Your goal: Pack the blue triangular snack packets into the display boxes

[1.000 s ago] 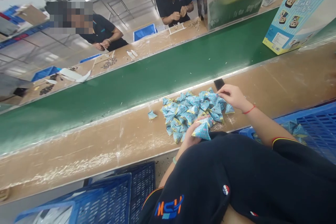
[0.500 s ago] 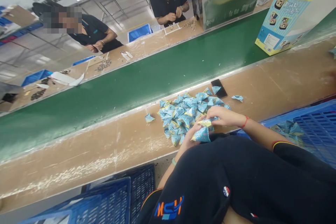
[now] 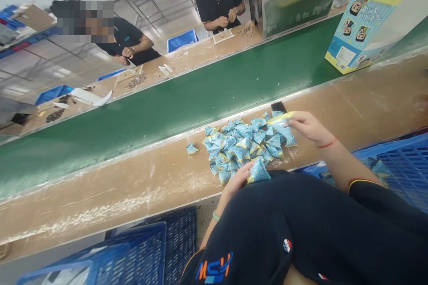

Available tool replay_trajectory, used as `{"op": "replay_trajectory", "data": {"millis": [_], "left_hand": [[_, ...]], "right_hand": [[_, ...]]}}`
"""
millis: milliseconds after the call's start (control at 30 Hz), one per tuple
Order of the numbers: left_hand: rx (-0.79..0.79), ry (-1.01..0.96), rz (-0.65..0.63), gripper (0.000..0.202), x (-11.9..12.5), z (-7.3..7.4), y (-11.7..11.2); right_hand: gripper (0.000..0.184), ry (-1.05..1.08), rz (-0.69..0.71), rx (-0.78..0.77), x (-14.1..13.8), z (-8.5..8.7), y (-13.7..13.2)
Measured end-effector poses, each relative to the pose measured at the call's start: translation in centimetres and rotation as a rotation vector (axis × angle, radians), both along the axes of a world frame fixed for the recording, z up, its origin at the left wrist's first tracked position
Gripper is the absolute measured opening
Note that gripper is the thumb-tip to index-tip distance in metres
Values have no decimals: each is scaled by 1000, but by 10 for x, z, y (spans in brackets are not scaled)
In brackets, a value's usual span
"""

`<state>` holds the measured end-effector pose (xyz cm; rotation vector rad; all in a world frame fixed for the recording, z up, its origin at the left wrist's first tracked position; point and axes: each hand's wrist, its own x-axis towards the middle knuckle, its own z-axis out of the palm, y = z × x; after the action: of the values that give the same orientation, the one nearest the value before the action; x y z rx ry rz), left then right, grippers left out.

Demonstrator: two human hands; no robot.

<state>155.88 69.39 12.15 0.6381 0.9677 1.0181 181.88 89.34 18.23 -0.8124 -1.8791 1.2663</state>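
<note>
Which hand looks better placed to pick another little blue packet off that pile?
Probably the left hand: it lies at the near edge of the pile of small blue triangular foil packets, holding just one. The right hand is lifted at the far side, its fingers gripping a packet.

Legible text, lower centre of the frame: orange-and-blue letters reading "MSH" on the black fabric shirt [image 3: 301, 231] of the person wearing the camera. Upper right of the frame: the light-blue-and-yellow printed cardboard box [image 3: 363, 24] carries print too small to read.
</note>
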Motion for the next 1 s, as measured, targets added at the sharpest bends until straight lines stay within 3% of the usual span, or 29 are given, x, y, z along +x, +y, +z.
{"op": "replay_trajectory", "data": {"millis": [100, 200, 267, 367, 533, 600, 667, 800, 1000], "left_hand": [[28, 23, -159, 70, -4, 1, 0], [26, -59, -103, 70, -2, 5, -2], [9, -118, -4, 69, 2, 9, -5], [-5, -150, 143, 68, 8, 13, -6], [29, -152, 164, 74, 12, 6, 3], [24, -144, 133, 77, 11, 1, 6], [1, -143, 140, 80, 7, -5, 7], [-14, -114, 286, 81, -7, -9, 6], [5, -48, 463, 59, -26, 13, 6]], "right_hand": [[55, -144, -12, 67, -16, -27, 10], [53, -246, -55, 176, -30, -52, 19], [51, -256, -100, 242, -37, -59, 20], [53, -209, -95, 281, -47, -51, 6], [40, -180, 488, 189, -69, -13, -50], [37, -193, 574, 192, -69, -2, -61], [39, -103, 522, 95, -60, 5, -59], [53, 142, 254, -202, -35, 14, -26], [59, 57, 88, -212, -29, 9, 4]]}}
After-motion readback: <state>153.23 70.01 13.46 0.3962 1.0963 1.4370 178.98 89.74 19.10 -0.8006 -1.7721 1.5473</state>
